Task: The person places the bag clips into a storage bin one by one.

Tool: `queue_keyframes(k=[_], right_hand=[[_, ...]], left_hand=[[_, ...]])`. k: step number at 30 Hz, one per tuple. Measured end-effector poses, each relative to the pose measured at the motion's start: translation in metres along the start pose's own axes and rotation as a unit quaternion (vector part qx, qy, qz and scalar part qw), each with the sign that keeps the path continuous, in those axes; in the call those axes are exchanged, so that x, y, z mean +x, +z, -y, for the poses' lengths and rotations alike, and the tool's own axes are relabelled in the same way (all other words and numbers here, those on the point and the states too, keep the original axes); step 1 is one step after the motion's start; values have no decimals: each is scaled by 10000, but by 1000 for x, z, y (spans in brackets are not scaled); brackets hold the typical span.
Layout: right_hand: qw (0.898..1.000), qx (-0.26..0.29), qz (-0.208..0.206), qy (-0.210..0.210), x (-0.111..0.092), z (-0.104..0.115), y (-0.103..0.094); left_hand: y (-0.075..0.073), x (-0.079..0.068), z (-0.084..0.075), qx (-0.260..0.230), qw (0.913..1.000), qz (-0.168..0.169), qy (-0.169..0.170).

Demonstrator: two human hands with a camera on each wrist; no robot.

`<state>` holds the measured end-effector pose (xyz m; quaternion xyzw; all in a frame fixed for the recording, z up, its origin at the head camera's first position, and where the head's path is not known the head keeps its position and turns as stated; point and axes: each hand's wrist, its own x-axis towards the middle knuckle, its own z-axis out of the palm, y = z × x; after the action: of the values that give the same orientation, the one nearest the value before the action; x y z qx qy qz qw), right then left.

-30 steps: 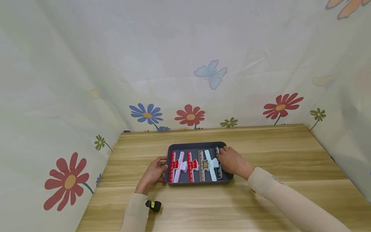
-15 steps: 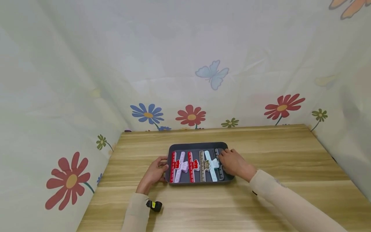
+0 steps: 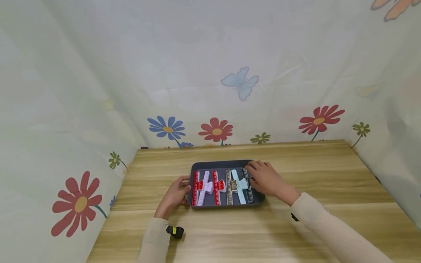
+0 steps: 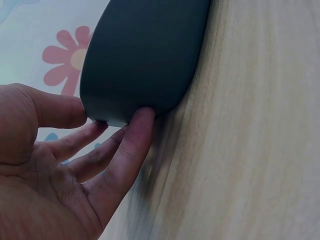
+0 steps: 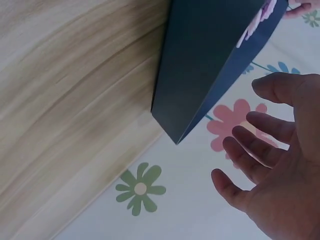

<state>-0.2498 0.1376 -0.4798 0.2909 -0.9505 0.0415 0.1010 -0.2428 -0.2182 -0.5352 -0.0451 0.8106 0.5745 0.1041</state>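
A dark grey tray (image 3: 223,165) holds a row of long page clips with key-like marks. From left to right lie a red clip (image 3: 195,188), a lilac clip (image 3: 208,187), a second red clip (image 3: 216,189), a gold-brown clip (image 3: 229,188), a light blue clip (image 3: 243,184) and a black clip (image 3: 250,196). My left hand (image 3: 175,193) touches the tray's left end from outside; in the left wrist view its extended fingertips meet the wall (image 4: 140,60). Over the right end is my right hand (image 3: 267,179), partly hiding the black clip. The right wrist view shows its fingers (image 5: 250,155) loosely bent and holding nothing.
The tray stands on a wood-grain table (image 3: 223,233). White cloth walls (image 3: 184,91) printed with flowers and a butterfly enclose the table's back and sides. A small black camera (image 3: 175,232) sits at the left wrist.
My right hand has come off the black clip and lifted slightly up and right. The black clip now lies tilted beside the light blue one. My left hand keeps its place at the tray.
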Motion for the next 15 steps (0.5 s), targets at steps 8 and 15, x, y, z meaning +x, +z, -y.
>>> queue_keyframes(k=[8,15], right_hand=[[9996,7,-196,220,-1,-7,-5],[9985,72,-469,270,-6,-14,-8]], left_hand=[[-4,1,0,40,10000,-27,-55],[-3,-1,3,146,9998,-107,-108]])
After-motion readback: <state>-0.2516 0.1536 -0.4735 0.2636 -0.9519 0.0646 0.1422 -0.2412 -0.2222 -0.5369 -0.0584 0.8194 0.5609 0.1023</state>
